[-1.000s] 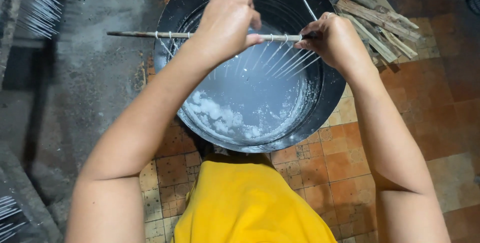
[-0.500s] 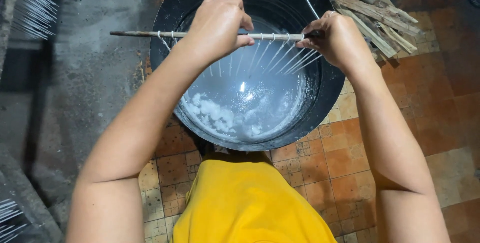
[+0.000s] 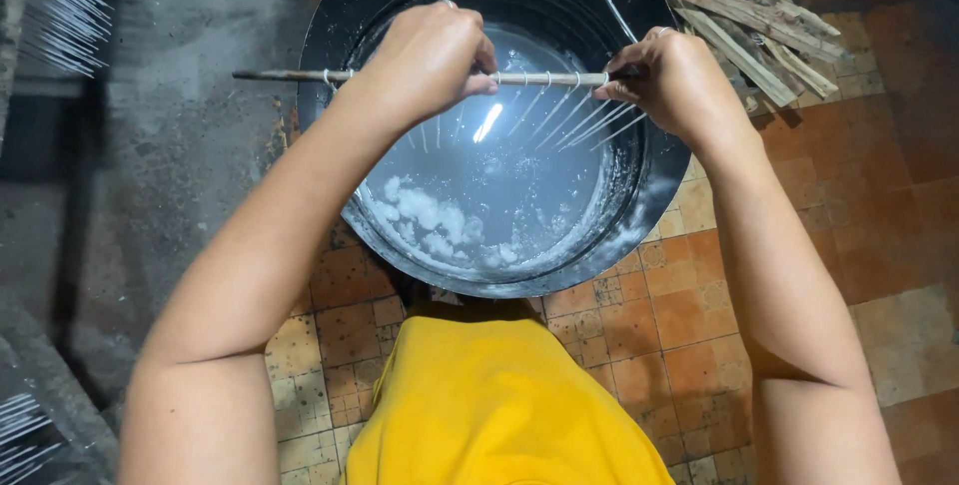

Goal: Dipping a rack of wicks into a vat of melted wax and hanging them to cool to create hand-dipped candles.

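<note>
A thin wooden rod [image 3: 290,75] lies level above a big black vat [image 3: 330,35] of pale liquid wax [image 3: 499,185]. Several white strings [image 3: 569,115] are tied along the rod and hang slanting toward the liquid. My left hand [image 3: 430,55] grips the rod near its middle. My right hand [image 3: 674,80] pinches the rod's right end over the vat's rim. White lumps of set wax [image 3: 425,220] float near the vat's front edge.
A round dark container of split firewood [image 3: 759,15] stands right of the vat. Racks of thin white candles [image 3: 70,5] hang at the far left, with more candles [image 3: 20,425] at the lower left. The floor is orange tile [image 3: 679,325]; my yellow shirt [image 3: 499,405] fills the bottom.
The rod has shifted slightly right and a little lower in view. The hanging strings sit closer to the liquid, and the bright reflection on the wax has moved.
</note>
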